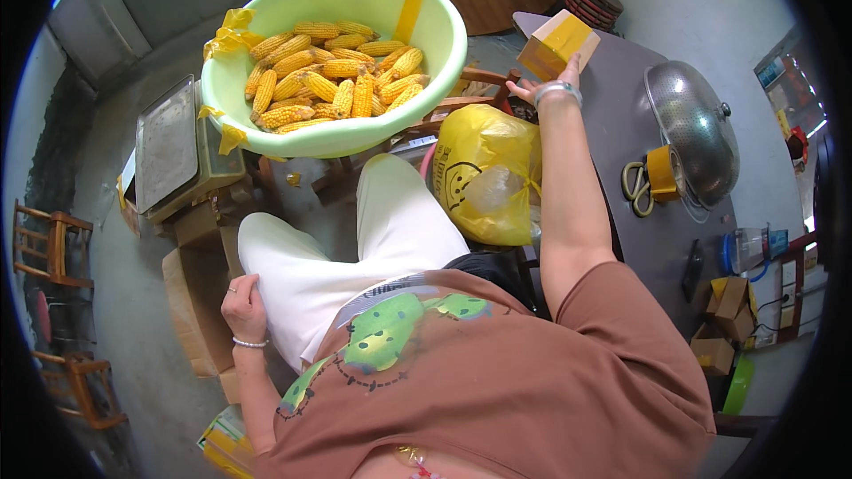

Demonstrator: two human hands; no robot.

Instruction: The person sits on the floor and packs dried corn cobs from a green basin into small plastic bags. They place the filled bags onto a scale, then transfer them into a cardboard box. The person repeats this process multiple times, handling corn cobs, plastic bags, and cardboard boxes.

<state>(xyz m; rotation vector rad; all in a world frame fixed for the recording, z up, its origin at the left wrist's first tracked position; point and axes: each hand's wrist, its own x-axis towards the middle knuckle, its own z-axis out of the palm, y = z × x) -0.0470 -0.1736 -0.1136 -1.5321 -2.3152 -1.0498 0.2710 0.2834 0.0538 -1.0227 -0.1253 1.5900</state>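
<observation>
My right hand, with a bracelet on the wrist, reaches to a small cardboard box with yellow tape at the grey table's far end. Its fingers are spread, and one lies against the box; part of the contact is hidden. My left hand, wearing a ring, is curled beside my thigh, with nothing visible in it. A large pale green plastic basin ahead of my knees holds many dried corn cobs. Between my leg and right arm sits a tied yellow plastic bag.
On the grey table are a perforated metal lid, a yellow tape roll, scissors and a dark phone-like object. A platform scale and an open cardboard box stand at left. Wooden chairs are beyond.
</observation>
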